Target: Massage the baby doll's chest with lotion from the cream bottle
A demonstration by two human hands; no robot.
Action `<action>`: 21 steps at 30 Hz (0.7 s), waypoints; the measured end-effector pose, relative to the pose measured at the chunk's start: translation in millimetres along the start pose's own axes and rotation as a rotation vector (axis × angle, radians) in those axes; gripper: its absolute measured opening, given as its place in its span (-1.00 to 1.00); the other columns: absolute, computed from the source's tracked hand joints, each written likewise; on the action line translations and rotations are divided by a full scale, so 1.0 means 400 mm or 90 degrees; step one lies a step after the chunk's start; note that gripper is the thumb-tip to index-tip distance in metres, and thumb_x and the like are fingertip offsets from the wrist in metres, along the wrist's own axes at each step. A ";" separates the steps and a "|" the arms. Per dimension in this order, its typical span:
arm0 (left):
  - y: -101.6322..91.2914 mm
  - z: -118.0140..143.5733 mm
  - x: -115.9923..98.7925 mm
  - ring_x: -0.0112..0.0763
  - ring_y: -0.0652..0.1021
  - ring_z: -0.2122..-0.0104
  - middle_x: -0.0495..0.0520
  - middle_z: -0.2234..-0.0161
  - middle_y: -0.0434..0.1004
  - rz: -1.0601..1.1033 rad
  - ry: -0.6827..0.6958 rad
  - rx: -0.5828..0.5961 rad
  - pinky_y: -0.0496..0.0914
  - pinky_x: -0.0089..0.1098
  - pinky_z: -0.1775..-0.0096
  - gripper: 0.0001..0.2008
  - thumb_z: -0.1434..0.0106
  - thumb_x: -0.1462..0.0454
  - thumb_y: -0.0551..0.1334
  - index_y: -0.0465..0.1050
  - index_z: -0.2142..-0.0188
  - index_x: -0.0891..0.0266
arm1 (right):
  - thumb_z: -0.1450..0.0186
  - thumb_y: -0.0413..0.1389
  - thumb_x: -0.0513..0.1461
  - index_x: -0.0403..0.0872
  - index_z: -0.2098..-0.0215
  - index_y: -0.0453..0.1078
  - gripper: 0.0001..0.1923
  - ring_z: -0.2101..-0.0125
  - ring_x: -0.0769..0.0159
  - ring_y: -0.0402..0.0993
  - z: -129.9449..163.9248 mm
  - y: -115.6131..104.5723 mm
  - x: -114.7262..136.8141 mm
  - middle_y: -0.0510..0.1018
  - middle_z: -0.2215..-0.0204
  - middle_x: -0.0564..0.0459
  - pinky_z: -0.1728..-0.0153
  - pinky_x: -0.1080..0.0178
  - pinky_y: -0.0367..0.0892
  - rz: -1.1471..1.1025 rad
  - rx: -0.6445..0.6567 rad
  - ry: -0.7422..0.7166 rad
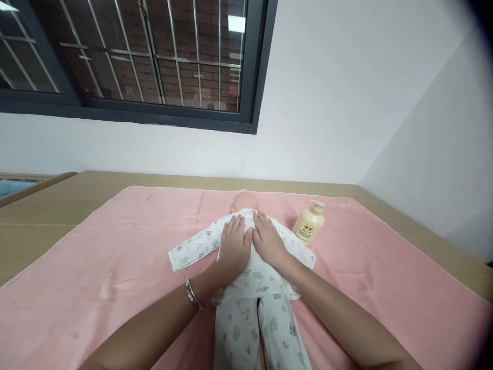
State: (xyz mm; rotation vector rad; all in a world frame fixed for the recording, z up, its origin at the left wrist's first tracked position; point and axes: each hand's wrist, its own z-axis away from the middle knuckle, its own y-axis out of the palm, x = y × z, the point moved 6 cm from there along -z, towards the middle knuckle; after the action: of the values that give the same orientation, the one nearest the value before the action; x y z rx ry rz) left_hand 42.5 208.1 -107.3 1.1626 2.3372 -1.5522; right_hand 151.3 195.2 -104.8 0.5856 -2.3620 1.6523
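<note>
A baby doll [245, 200] lies stretched out on a pink sheet [127, 277], its bald head pointing away from me and its face not showing. It wears a white printed top [256, 280] and matching trousers [235, 334]. My left hand [234, 246] rests flat on the upper part of the top, fingers extended. Beside it my right hand [268, 240] also lies flat there, the two thumbs close together. Neither hand grasps anything. One sleeve [194, 249] reaches out to the left; the other slants down to the right, close to a cream pump bottle [309, 223].
The pump bottle leans at a tilt on the sheet. Under the sheet is a wooden surface [50, 210] that meets a white wall [308, 103]. A dark-framed window [252, 77] with metal bars is above, and something blue [17, 186] shows at far left.
</note>
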 end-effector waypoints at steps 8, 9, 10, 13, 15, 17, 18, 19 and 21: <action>0.005 -0.043 0.027 -0.17 0.19 -0.25 0.20 -0.21 0.25 -0.022 -0.016 0.018 0.00 -0.02 -0.25 -0.55 -0.35 0.29 -0.12 0.25 -0.16 0.37 | -0.36 -0.16 -0.23 -0.33 -0.23 0.16 -0.47 -0.27 0.03 -0.01 0.064 -0.014 0.080 0.20 -0.22 -0.28 -0.25 0.02 -0.06 0.113 0.019 -0.078; 0.004 -0.035 0.019 -0.17 0.20 -0.24 0.21 -0.21 0.24 -0.042 -0.004 0.014 0.02 -0.02 -0.25 -0.55 -0.36 0.29 -0.12 0.25 -0.16 0.38 | -0.37 -0.19 -0.23 -0.29 -0.23 0.17 -0.49 -0.27 0.09 -0.01 0.046 -0.017 0.057 0.20 -0.23 -0.23 -0.26 0.06 -0.07 0.083 0.019 -0.064; 0.002 -0.026 0.008 -0.16 0.20 -0.24 0.22 -0.21 0.25 -0.065 0.016 0.013 0.04 -0.03 -0.24 -0.55 -0.36 0.30 -0.12 0.25 -0.15 0.38 | -0.39 -0.22 -0.20 -0.26 -0.24 0.15 -0.48 -0.28 0.13 -0.02 0.025 -0.018 0.031 0.17 -0.25 -0.19 -0.26 0.08 -0.07 0.049 0.022 -0.043; 0.000 0.004 -0.033 -0.08 0.25 -0.21 0.33 -0.17 0.29 -0.150 0.093 0.013 0.11 -0.03 -0.21 -0.58 -0.34 0.32 -0.08 0.30 -0.11 0.46 | -0.41 -0.23 -0.11 -0.24 -0.28 0.06 -0.44 -0.29 0.16 -0.08 -0.027 -0.010 -0.045 0.07 -0.29 -0.19 -0.26 0.05 -0.09 -0.025 0.025 0.024; 0.001 0.020 -0.053 -0.02 0.27 -0.20 0.43 -0.14 0.31 -0.193 0.128 0.011 0.13 -0.01 -0.19 -0.58 -0.30 0.34 -0.03 0.32 -0.08 0.51 | -0.41 -0.22 -0.09 -0.24 -0.29 0.04 -0.42 -0.30 0.15 -0.11 -0.040 -0.005 -0.066 0.03 -0.29 -0.20 -0.27 0.03 -0.12 -0.040 0.012 0.034; 0.002 0.027 -0.061 0.01 0.27 -0.19 0.47 -0.13 0.31 -0.203 0.138 0.007 0.15 -0.01 -0.18 -0.58 -0.28 0.35 -0.01 0.31 -0.07 0.54 | -0.41 -0.22 -0.10 -0.26 -0.29 0.03 -0.42 -0.30 0.14 -0.12 -0.037 -0.003 -0.062 0.03 -0.29 -0.22 -0.27 0.02 -0.13 -0.035 0.006 0.024; 0.002 0.027 -0.060 0.01 0.27 -0.19 0.47 -0.13 0.31 -0.196 0.133 0.003 0.15 -0.01 -0.17 -0.57 -0.28 0.34 -0.02 0.31 -0.08 0.54 | -0.41 -0.23 -0.11 -0.28 -0.29 0.03 -0.42 -0.30 0.13 -0.11 -0.031 -0.004 -0.054 0.04 -0.29 -0.24 -0.26 0.01 -0.11 -0.026 0.006 0.019; 0.000 0.023 -0.056 0.00 0.27 -0.20 0.46 -0.14 0.30 -0.182 0.123 -0.001 0.15 -0.01 -0.18 -0.57 -0.30 0.33 -0.03 0.30 -0.09 0.53 | -0.41 -0.24 -0.13 -0.30 -0.29 0.03 -0.43 -0.29 0.12 -0.09 -0.023 -0.007 -0.042 0.06 -0.28 -0.25 -0.26 0.01 -0.09 -0.014 0.006 0.014; -0.005 0.008 -0.036 -0.02 0.25 -0.21 0.40 -0.17 0.28 -0.139 0.090 -0.006 0.14 -0.02 -0.18 -0.56 -0.32 0.29 -0.04 0.28 -0.11 0.49 | -0.40 -0.24 -0.18 -0.33 -0.26 0.07 -0.45 -0.28 0.10 -0.02 -0.001 -0.017 -0.012 0.13 -0.25 -0.28 -0.24 0.02 -0.04 0.029 -0.002 0.001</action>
State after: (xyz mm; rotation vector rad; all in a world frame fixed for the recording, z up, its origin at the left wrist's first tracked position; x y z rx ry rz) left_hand 50.4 197.5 -100.6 1.0789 2.6387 -1.5677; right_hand 158.4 194.6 -100.8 0.5347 -2.3937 1.6671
